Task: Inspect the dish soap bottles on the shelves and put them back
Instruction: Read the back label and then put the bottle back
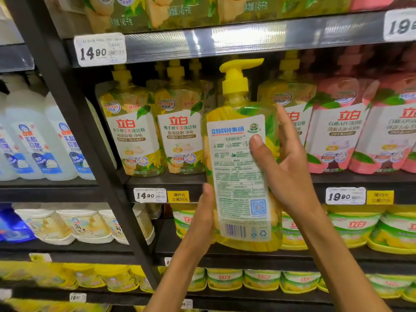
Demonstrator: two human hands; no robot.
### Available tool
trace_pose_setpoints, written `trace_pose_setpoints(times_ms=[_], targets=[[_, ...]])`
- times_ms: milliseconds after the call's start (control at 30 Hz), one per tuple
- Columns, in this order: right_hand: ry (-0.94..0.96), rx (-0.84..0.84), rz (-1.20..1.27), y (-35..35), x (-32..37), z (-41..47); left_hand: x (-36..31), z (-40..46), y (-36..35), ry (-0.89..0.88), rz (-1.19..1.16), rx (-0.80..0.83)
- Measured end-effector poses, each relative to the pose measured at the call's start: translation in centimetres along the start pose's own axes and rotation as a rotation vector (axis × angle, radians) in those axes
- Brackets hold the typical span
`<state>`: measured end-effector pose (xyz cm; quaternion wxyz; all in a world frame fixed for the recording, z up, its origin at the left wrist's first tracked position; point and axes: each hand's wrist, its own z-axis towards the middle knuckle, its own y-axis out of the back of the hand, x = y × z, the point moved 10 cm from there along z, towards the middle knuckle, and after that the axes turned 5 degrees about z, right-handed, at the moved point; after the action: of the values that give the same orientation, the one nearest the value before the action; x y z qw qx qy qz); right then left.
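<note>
I hold a yellow dish soap bottle [236, 176] with a yellow pump upright in front of the middle shelf, its white back label facing me. My left hand [206, 219] grips its lower left side. My right hand [283, 163] grips the right side, with the thumb on the label and the fingers behind the bottle. More yellow dish soap bottles [132, 129] of the same kind stand on the middle shelf [166, 180] behind and to the left.
Pink bottles [337, 131] fill the right of the same shelf. White bottles [38, 143] stand in the left bay beyond a black upright post [90, 143]. Yellow-green tubs [351, 226] line the shelves below. A shelf edge with price tags [100, 49] runs above.
</note>
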<state>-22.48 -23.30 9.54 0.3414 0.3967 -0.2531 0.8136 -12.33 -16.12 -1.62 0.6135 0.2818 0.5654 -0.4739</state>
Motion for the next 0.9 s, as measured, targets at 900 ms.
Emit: trace_pose_setpoints(times_ms=[900], targets=[[-0.258,0.180,0.607,-0.7,-4.3,1.9,2.4,-0.6,-1.7,0.221,-0.307,0.128]])
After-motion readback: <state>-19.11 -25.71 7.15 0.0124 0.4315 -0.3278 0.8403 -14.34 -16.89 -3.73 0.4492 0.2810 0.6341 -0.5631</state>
